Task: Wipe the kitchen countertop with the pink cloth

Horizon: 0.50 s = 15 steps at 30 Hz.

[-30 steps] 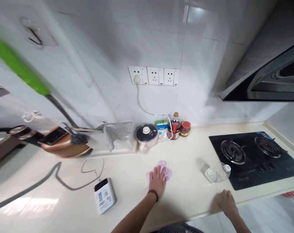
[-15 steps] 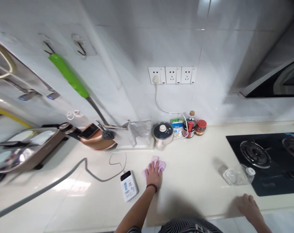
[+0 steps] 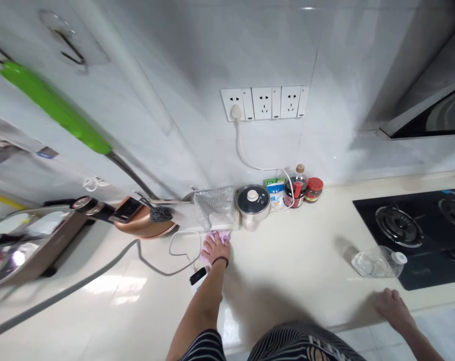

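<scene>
- Our left hand point(image 3: 216, 250) lies palm down with its fingers spread, pressing on the pink cloth point(image 3: 224, 235).
- That cloth is on the pale counter point(image 3: 287, 271), just in front of the white pot with a dark lid point(image 3: 253, 205) and a little to its left.
- Our left forearm partly hides a white device point(image 3: 198, 277).
- Our right hand point(image 3: 396, 311) is at the counter's front edge, near the clear bottle point(image 3: 377, 262); we cannot tell how far it is open or whether it grips the edge.
</scene>
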Motion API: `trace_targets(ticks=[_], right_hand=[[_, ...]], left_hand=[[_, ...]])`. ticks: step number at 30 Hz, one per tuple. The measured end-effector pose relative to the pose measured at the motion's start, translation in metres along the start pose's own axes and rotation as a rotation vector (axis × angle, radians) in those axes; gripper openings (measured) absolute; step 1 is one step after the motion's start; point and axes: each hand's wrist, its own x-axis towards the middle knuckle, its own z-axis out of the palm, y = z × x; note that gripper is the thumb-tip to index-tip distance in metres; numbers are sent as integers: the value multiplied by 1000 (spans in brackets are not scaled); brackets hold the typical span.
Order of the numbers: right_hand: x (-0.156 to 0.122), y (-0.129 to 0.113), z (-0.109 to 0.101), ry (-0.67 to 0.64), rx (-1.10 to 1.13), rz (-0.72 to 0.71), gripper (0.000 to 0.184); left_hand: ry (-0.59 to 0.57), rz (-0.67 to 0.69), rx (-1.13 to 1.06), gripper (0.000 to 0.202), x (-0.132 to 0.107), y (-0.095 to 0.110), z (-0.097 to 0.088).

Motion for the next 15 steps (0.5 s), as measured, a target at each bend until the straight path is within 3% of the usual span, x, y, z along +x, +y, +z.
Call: trace_targets(ticks=[3,6,15], right_hand=[[1,2,4,-2,30,24,35],[0,4,6,21,42,-2,37],[2,1,0,-4,-34,-42,29]], left_hand=[[-14,-4,7,68,-13,3,2],[-24,4,22,68,-43,9,6],[-129,248,41,70,-192,26,31]])
